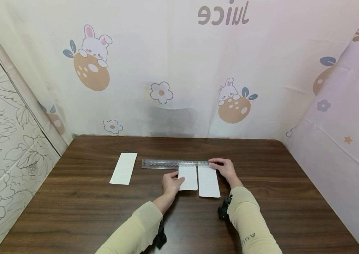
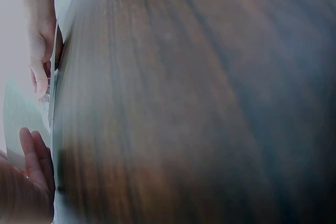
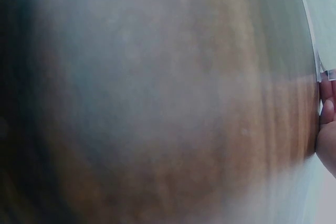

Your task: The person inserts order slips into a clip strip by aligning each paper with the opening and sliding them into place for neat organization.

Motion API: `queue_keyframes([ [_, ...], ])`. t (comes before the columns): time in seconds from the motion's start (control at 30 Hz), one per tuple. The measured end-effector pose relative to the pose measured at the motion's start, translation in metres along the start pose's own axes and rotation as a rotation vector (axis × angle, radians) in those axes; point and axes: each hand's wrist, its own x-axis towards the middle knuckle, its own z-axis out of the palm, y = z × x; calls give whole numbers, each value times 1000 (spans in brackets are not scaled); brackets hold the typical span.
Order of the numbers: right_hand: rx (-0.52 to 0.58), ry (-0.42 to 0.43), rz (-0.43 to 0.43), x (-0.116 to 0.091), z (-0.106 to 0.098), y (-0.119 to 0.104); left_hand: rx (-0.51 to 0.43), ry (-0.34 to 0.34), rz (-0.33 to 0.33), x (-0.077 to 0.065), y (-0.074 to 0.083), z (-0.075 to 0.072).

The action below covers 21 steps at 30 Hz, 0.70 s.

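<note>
While the right hand (image 1: 227,168) pinches the right end of the ruler (image 1: 160,164) near the centre of the frame, the left hand (image 1: 171,184) grips the middle sheet (image 1: 189,179) by its left edge, thumb on top. The ruler lies across the upper ends of that sheet and the right sheet (image 1: 209,181), a narrow gap between the two. Left of centre, the left sheet (image 1: 124,168) lies apart from the ruler's left end. Table (image 1: 103,211) surface stretches toward the lower left and lower right; its far edge runs above the ruler, along the cloth (image 1: 179,70).
</note>
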Motion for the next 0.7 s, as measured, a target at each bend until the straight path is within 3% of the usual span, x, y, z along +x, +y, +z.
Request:
queue_keyframes([
  [0.7, -5, 7, 3, 0, 1, -1, 1, 7, 28, -2, 0, 5],
])
